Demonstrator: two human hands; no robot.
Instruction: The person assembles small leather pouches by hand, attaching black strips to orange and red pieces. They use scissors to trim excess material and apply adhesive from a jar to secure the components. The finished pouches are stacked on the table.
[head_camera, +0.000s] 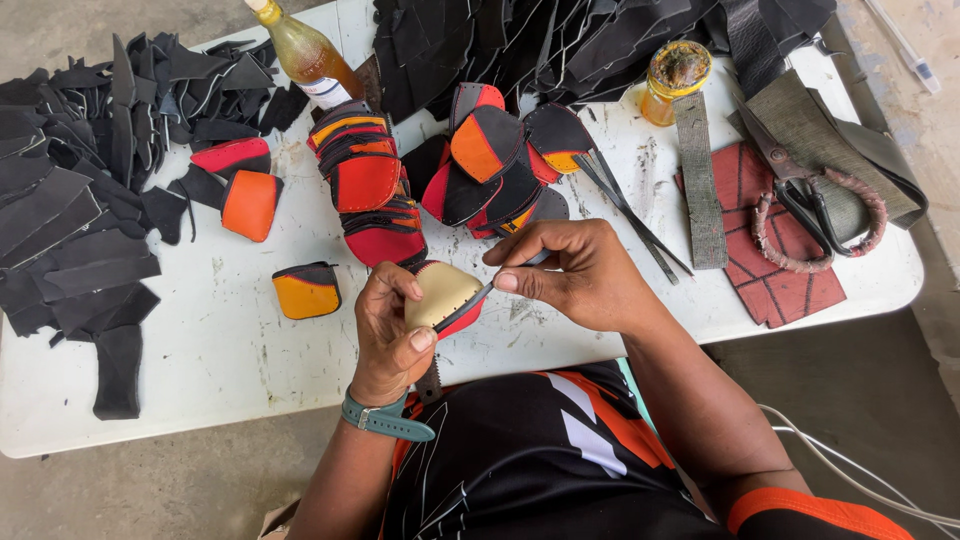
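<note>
**Head view: two hands at work on a small cut piece over a white table**

Head camera, closest in: the person's dark shirt with orange and white stripes fills the lower frame, and a teal wristband sits on the left wrist. Just above it the left hand is curled shut around a small rounded piece, cream on its upturned face with a red edge showing beneath; the thumb presses on its lower rim. The right hand is pinched closed, thumb and fingertips gripping a thin dark tool whose tip rests on the cream face. The piece is held at the near edge of the white table, between the two hands.

Left of the hands an orange-and-black piece lies alone on the tabletop. Just beyond the hands stands a leaning stack of red, orange and black pieces, with a looser heap of similar pieces beside it. To the right lie a dark red stitched sheet, a grey woven strip and large scissors with cord-wrapped handles.

Farther back, black cut scraps pile along the left side and across the far edge. An amber bottle and a small yellow jar stand near the far edge.
</note>
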